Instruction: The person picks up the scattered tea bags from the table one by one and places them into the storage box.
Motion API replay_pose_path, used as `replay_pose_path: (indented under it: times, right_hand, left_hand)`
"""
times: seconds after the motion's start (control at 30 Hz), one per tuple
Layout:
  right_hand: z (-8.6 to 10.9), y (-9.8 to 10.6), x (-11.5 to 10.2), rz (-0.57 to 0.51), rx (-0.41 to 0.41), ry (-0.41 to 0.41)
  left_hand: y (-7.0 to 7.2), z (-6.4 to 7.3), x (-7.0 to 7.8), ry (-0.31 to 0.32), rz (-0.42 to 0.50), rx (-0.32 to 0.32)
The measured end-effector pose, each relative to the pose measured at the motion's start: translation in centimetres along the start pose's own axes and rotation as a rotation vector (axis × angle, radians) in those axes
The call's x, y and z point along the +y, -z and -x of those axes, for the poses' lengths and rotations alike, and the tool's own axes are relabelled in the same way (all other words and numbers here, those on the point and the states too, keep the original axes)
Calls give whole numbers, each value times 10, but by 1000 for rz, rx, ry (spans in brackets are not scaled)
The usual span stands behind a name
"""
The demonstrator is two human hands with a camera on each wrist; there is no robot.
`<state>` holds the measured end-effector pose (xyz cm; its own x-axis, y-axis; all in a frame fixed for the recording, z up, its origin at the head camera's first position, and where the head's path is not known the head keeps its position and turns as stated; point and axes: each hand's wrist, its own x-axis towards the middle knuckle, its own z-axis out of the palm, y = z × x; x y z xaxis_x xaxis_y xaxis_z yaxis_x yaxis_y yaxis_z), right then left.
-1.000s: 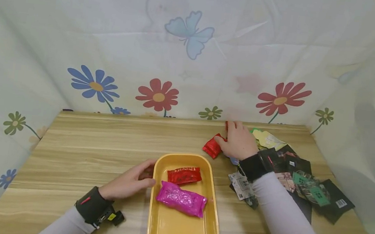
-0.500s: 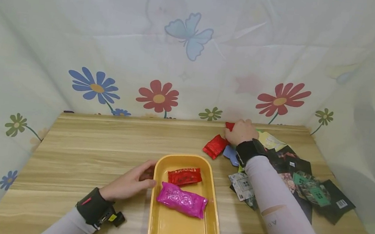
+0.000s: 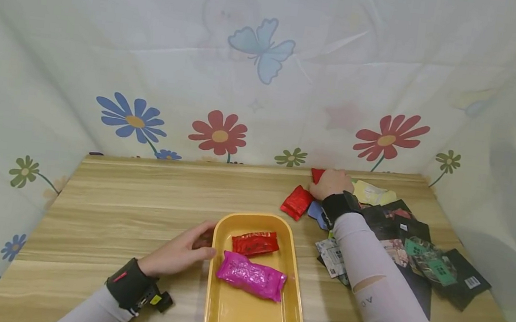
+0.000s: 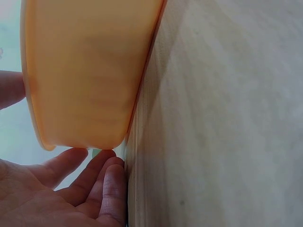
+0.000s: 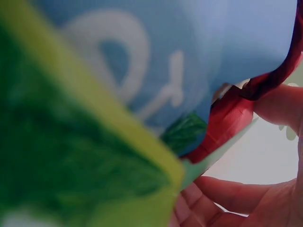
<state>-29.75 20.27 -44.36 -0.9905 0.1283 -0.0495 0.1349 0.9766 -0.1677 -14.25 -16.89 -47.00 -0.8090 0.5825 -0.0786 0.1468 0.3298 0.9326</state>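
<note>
My left hand (image 3: 181, 250) rests at the left side of a yellow tray (image 3: 295, 314), its thumb and fingertips against the outer wall and rim. Inside lie a shiny red packet (image 3: 255, 243) and a larger magenta packet (image 3: 252, 276). At the back of the table my right hand (image 3: 333, 184) is low over a heap of packets, fingers curled. Its thumb is on another red packet (image 5: 232, 118) in the right wrist view, with the fingers on the far side, partly hidden behind a green and yellow packet (image 5: 94, 132). A separate red packet (image 3: 297, 202) lies just left of this hand.
Black packets (image 3: 464, 280) and several patterned ones spread over the right of the wooden table (image 3: 149, 196). A pale yellow packet (image 3: 373, 194) and a blue one (image 3: 318, 213) lie near the right hand. Patterned cloth walls (image 3: 264, 103) enclose the table.
My right hand has left the nearer red packet, moved a little back and right to the one by the wall, then dipped slightly. The left hand and tray have stayed put.
</note>
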Motion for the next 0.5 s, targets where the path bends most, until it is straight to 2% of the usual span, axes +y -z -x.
replay_pose_path:
  times: [0.3, 0.5]
  right_hand:
    - [-2, -3, 3, -4, 21, 12]
    - [8, 7, 1, -15, 96, 68]
  left_hand:
    - [0, 0, -2, 4, 1, -2]
    - [0, -1, -3, 9, -10, 0]
